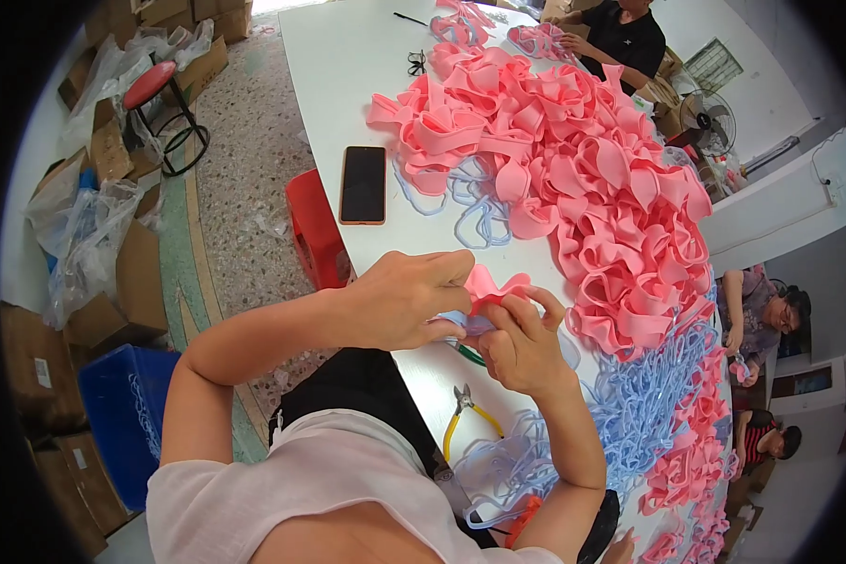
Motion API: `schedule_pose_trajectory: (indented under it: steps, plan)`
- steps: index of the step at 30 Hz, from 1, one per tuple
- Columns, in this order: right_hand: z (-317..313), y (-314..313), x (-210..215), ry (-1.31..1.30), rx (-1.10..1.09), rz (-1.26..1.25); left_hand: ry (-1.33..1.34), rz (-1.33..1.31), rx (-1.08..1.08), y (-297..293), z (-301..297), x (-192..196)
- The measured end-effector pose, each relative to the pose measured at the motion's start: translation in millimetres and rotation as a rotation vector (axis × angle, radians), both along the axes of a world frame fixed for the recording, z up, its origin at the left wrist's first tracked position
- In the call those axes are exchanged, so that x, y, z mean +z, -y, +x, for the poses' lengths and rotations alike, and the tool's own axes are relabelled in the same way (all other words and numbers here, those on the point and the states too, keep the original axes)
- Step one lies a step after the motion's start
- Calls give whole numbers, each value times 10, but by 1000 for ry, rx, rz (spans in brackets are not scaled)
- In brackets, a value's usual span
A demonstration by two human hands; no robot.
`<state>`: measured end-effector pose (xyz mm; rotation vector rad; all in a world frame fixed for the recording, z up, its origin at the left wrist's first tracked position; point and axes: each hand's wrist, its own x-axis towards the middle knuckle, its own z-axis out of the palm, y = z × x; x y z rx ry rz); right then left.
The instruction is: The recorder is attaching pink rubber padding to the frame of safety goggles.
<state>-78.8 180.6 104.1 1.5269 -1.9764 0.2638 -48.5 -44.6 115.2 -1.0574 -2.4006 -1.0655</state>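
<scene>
Above the table's near edge, my two hands meet around one soft pink band (487, 286) with a pale blue piece against its underside. My left hand (406, 299) comes in from the left with fingers curled in a pinch at the band's left end. Opposite it, my right hand (522, 343) has thumb and bent fingers closed on the right part. My fingers hide most of the join between pink and blue. A green curved item (471, 354) shows partly below my hands. Yellow-handled pliers (463, 399) lie just nearer to me.
A large heap of pink bands (573, 179) covers the white table (324, 80), with pale blue loops (630, 404) at right. A black phone (363, 185) lies left of it. Red stool (316, 230), blue bin (127, 414) and cartons stand left. Other people (630, 38) work around the table.
</scene>
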Motion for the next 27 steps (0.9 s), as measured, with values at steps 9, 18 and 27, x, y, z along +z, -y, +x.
schedule_pose_trajectory:
  steps: [9,18,27]
  plan:
    - [14,-70,129,-190,-48,-2,-1,-45,-6,8,58,122]
    - [34,-116,103,-256,-36,10,-5,54,-59,7,10,189]
    - [84,6,352,7,-94,-24,14,5,-25,20,12,278]
